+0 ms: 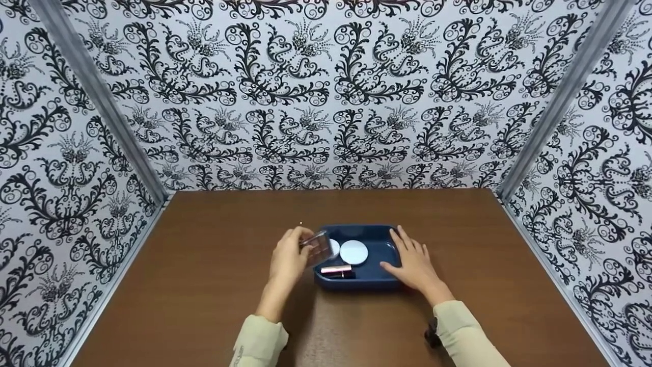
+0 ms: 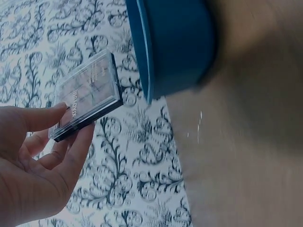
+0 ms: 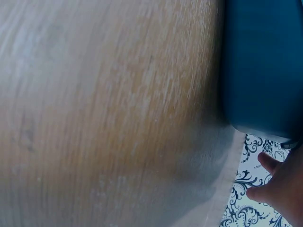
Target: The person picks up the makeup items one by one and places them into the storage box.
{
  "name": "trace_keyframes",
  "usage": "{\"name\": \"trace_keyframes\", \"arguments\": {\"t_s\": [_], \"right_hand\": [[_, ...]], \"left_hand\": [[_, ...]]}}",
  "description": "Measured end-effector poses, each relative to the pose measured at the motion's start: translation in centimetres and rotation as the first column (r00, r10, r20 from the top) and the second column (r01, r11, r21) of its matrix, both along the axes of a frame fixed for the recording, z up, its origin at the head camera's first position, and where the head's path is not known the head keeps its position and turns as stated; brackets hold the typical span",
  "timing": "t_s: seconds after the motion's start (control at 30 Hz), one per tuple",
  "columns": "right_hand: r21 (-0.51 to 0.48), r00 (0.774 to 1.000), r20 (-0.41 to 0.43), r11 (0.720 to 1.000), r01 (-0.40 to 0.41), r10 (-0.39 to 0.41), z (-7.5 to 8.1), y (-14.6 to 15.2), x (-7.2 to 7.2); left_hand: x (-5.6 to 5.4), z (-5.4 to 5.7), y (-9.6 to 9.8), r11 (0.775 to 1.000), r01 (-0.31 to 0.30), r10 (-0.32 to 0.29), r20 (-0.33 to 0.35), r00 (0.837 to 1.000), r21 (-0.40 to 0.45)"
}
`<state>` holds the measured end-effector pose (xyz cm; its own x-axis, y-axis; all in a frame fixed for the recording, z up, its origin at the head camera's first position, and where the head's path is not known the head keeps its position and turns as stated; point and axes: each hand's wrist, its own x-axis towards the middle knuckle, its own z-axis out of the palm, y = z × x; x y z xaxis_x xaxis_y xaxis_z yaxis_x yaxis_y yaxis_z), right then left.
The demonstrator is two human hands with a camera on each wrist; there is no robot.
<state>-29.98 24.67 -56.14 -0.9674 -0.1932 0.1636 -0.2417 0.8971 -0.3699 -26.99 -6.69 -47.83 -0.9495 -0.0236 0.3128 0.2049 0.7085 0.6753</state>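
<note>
My left hand (image 1: pixel 288 257) pinches a compact makeup palette (image 1: pixel 318 247) with a clear lid between thumb and fingers. It is tilted over the left end of a blue tray (image 1: pixel 367 284); in the left wrist view, the palette (image 2: pixel 87 90) shows small square pans and lettering, apart from the tray's wall (image 2: pixel 177 47). At the tray's right end, my right hand (image 1: pixel 416 262) lies over the rim with fingers spread. Inside the tray sit a white round compact (image 1: pixel 353 253), another white round item (image 1: pixel 334 247) partly behind the palette, and a rose-gold and black lipstick tube (image 1: pixel 336 271).
The tray stands on a brown wooden table (image 1: pixel 219 265). Black-and-white patterned panels (image 1: pixel 326 102) enclose the back and both sides, with grey posts (image 1: pixel 560 102) at the corners.
</note>
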Motion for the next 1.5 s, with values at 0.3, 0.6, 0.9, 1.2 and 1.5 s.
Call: {"name": "trace_keyframes", "arguments": {"t_s": [0.3,0.6,0.9,1.2,1.5], "right_hand": [[-0.009,1.0,0.01,1.0,0.006,-0.006,0.1,-0.2,0.2],[-0.014,1.0,0.008,1.0,0.006,-0.006,0.1,0.0,0.4],[0.006,1.0,0.002,1.0,0.002,-0.002,0.3,0.2,0.8],[0.074,0.997,0.07,0.997,-0.038,0.033,0.8,0.2,0.3],[0.062,0.982,0.181,0.996,-0.06,0.048,2.2,-0.2,-0.1]], "left_hand": [[-1.1,-1.1,3.7,0.996,0.084,-0.084,0.009,0.996,0.002],[-1.7,-2.2,6.8,0.988,0.128,-0.128,0.013,0.992,-0.08],[-2.9,-3.9,9.6,0.98,0.196,-0.191,0.113,0.975,-0.044],[-3.7,-5.5,11.4,0.982,0.185,-0.171,0.214,0.962,-0.047],[-3.2,-5.5,12.5,0.952,0.282,-0.224,0.358,0.906,-0.119]]}}
